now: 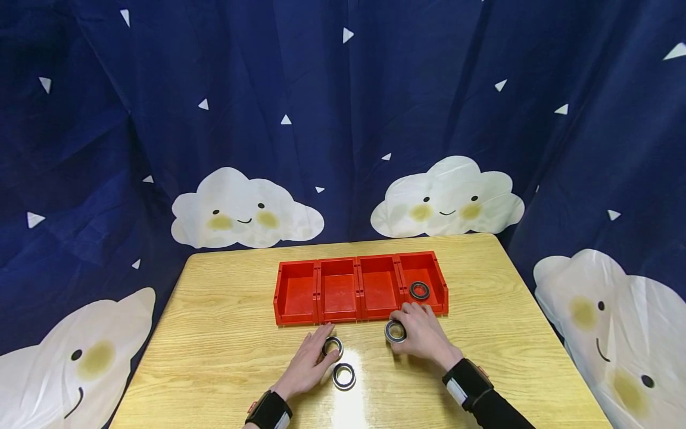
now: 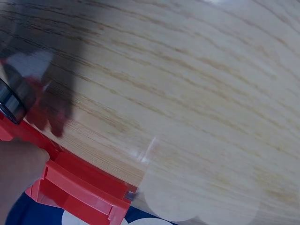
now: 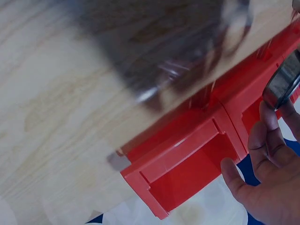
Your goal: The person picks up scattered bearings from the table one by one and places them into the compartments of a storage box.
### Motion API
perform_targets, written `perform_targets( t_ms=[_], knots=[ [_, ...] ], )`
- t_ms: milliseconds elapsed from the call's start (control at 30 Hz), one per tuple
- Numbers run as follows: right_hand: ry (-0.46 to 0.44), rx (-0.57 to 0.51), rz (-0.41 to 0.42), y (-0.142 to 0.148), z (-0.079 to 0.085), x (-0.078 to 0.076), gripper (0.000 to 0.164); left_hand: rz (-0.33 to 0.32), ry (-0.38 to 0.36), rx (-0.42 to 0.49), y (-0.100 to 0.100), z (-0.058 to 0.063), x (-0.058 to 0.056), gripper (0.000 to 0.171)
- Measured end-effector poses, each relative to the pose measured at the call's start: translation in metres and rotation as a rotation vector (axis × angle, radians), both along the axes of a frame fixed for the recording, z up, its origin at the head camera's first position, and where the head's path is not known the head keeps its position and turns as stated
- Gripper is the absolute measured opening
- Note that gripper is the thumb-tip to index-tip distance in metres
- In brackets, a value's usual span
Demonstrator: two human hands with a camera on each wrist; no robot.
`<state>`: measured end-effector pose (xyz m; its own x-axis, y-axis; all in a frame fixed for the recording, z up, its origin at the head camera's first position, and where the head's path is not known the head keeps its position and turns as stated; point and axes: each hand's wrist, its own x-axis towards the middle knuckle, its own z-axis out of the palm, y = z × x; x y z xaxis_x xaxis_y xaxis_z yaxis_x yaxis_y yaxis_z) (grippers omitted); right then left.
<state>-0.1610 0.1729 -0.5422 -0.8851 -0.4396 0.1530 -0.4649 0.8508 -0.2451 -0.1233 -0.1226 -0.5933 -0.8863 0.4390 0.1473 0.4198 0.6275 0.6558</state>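
My right hand (image 1: 423, 333) grips a ball bearing (image 1: 395, 331) just in front of the right-hand bins; the right wrist view shows this bearing (image 3: 283, 82) tilted at the fingertips. Low over the table, my left hand (image 1: 309, 362) has thumb and fingers around another bearing (image 1: 332, 347), its lower edge partly covered by the thumb. Part of that bearing (image 2: 13, 101) appears at the left wrist view's edge. A loose bearing (image 1: 343, 376) lies flat nearby, to the right of the left thumb. One more bearing (image 1: 420, 291) lies in the rightmost red bin (image 1: 439, 280).
Several red bins (image 1: 337, 322) stand joined in a row toward the back of the wooden table (image 1: 230, 333). Behind the table hangs a dark blue curtain (image 1: 348, 137) printed with clouds and triangles. Both wrists wear black bands (image 1: 466, 381).
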Motion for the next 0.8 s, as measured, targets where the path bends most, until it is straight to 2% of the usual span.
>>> perform_targets(
  t_ms=[400, 800],
  knots=[
    [0.052, 0.000, 0.004, -0.002, 0.006, -0.012, 0.049, -0.011, 0.017, -0.010, 0.000, 0.000, 0.001, 0.061],
    [0.053, 0.002, 0.001, -0.004, 0.013, -0.028, 0.050, -0.015, 0.025, -0.009, 0.001, 0.001, 0.001, 0.060]
  ],
)
